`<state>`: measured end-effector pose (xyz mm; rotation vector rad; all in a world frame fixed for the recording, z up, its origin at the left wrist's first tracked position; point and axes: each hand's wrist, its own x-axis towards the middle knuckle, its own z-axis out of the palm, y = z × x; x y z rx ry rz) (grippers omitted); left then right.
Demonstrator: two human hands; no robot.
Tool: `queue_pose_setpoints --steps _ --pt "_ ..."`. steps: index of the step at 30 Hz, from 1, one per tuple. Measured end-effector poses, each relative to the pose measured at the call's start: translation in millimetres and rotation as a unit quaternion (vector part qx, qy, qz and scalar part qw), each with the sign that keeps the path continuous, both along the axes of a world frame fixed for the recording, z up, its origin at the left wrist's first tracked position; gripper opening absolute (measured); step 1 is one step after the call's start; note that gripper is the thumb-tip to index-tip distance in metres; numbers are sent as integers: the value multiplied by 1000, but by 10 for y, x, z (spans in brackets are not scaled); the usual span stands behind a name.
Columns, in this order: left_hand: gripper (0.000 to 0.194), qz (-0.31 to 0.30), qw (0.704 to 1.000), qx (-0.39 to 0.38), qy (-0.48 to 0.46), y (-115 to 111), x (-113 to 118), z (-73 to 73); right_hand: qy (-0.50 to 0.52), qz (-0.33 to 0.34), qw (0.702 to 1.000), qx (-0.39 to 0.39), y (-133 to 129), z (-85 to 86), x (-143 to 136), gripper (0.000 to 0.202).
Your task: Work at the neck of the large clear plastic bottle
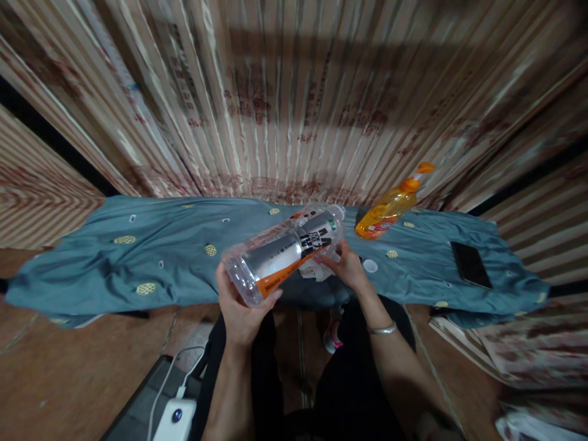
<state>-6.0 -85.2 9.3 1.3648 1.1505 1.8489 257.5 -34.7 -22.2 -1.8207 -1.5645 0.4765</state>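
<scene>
A large clear plastic bottle with an orange, silver and black label is held tilted above the cloth, its neck up and to the right. My left hand is wrapped around the bottle's base. Close to the shoulder, my right hand has its fingers closed against the bottle's lower side; its fingertips are partly hidden. Under the bottle, beside those fingers, lies a crumpled white tissue or cloth. The bottle's mouth looks uncapped, and a small round white cap rests on the cloth right of my right hand.
An orange pump bottle of yellow-orange liquid stands behind to the right. A dark phone lies at the right on the teal pineapple-print cloth. Striped curtains hang close behind. A white power bank with a cable is at lower left.
</scene>
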Motion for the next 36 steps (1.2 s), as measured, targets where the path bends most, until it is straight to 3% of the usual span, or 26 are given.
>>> queue_pose_setpoints --steps 6,11,15,21,28,36 --pt "95 0 1000 -12 -8 -1 1 3 27 36 999 11 -23 62 92 71" --pt "99 -12 999 -27 -22 8 3 11 90 32 995 24 -24 69 345 96" --pt "95 -12 1000 -20 -13 12 12 38 119 5 993 29 -26 5 609 93" --pt "95 -4 1000 -9 -19 23 20 36 180 -4 983 25 -29 -127 880 71" --pt "95 -13 999 -22 -22 16 27 55 -11 -66 998 14 -76 -140 989 36" --pt "94 -7 1000 -15 -14 16 22 52 -166 -37 980 -101 -71 -150 875 48"
